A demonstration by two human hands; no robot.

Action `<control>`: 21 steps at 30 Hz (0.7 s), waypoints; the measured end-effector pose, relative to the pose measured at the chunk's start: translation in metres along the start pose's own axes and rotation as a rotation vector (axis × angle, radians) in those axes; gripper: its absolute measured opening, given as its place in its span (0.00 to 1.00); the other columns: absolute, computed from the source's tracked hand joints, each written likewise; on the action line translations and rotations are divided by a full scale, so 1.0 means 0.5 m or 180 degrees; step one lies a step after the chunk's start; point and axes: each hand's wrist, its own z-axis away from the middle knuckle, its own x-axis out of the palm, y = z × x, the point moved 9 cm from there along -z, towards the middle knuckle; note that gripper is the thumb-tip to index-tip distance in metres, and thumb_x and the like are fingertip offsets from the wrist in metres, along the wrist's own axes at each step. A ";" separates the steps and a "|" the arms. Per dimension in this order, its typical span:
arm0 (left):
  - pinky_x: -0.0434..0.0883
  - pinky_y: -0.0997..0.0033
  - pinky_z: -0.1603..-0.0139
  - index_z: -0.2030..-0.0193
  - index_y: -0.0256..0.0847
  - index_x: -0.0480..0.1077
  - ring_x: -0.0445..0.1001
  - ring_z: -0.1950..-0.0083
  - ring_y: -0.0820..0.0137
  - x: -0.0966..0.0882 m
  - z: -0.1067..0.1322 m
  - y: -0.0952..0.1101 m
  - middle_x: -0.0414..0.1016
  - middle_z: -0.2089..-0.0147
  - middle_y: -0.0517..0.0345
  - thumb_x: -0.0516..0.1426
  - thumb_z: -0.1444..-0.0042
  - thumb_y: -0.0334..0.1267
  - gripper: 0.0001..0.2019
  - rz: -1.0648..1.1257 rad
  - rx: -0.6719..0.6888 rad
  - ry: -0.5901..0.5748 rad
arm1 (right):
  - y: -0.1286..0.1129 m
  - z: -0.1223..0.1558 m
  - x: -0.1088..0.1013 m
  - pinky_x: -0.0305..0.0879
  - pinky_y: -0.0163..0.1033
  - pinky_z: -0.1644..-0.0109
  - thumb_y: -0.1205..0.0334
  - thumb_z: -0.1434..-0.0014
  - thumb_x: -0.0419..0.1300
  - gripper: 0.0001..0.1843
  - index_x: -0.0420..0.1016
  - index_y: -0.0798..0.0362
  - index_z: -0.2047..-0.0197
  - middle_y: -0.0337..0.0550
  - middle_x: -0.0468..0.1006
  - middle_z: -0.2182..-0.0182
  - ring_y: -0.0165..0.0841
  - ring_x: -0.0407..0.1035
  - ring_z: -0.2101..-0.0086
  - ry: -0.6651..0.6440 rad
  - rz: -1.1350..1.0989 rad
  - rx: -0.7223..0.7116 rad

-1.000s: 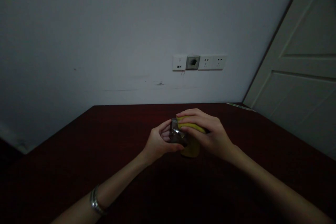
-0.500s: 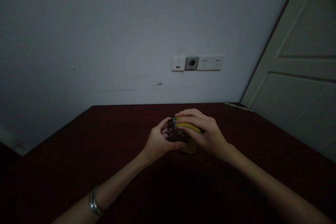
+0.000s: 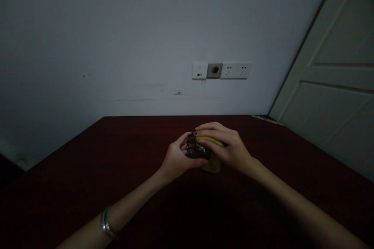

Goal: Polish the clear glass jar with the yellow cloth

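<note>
Dark red tabletop (image 3: pixel 140 136) extends beneath both grips. Left grip (image 3: pixel 175 160) is closed around a transparent vessel (image 3: pixel 199 149); right grip (image 3: pixel 232 146) holds a yellow cloth (image 3: pixel 213 164) against the vessel's side. Vessel appears light, stiff and slippery, possibly fragile; material cannot be confirmed. Support its outer wall, opposite the cloth. Cloth appears soft. Beyond the grips, a pale wall (image 3: pixel 140 46) carries sockets (image 3: pixel 236 71); a panelled door (image 3: pixel 336 74) stands to their right.

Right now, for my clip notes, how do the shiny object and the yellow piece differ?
The shiny object is glossy and looks see-through; the yellow piece is duller and opaque. The left hand cups the shiny object; the right hand grips the yellow piece. Both are partly hidden by fingers.
</note>
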 end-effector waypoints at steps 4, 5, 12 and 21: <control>0.73 0.57 0.50 0.48 0.37 0.63 0.75 0.50 0.58 -0.001 -0.002 -0.014 0.75 0.50 0.44 0.71 0.76 0.28 0.42 0.0286 -0.0200 0.0044 | -0.043 -0.001 0.011 0.69 0.50 0.49 0.70 0.40 0.57 0.10 0.75 0.55 0.55 0.50 0.76 0.55 0.37 0.67 0.53 -0.0460 0.0195 -0.0509; 0.74 0.58 0.51 0.48 0.36 0.63 0.76 0.52 0.58 -0.001 -0.001 -0.016 0.75 0.51 0.44 0.71 0.76 0.27 0.42 0.0353 -0.0252 0.0059 | -0.053 0.001 0.016 0.68 0.50 0.48 0.71 0.40 0.57 0.11 0.75 0.55 0.55 0.50 0.76 0.55 0.38 0.67 0.52 -0.0623 0.0207 -0.0630; 0.71 0.56 0.47 0.48 0.34 0.65 0.74 0.48 0.54 0.002 0.002 -0.006 0.73 0.48 0.41 0.72 0.78 0.26 0.43 0.0430 -0.0370 0.0068 | 0.012 -0.004 -0.014 0.71 0.45 0.52 0.67 0.41 0.59 0.10 0.77 0.52 0.56 0.48 0.77 0.56 0.36 0.71 0.55 -0.0204 -0.0361 0.0166; 0.68 0.52 0.42 0.45 0.29 0.62 0.71 0.45 0.50 0.001 0.012 0.009 0.70 0.44 0.34 0.72 0.77 0.27 0.46 0.0478 -0.0562 0.0286 | 0.053 0.006 -0.014 0.67 0.48 0.45 0.61 0.37 0.55 0.14 0.75 0.45 0.49 0.45 0.72 0.47 0.36 0.68 0.48 -0.0349 -0.0969 0.0733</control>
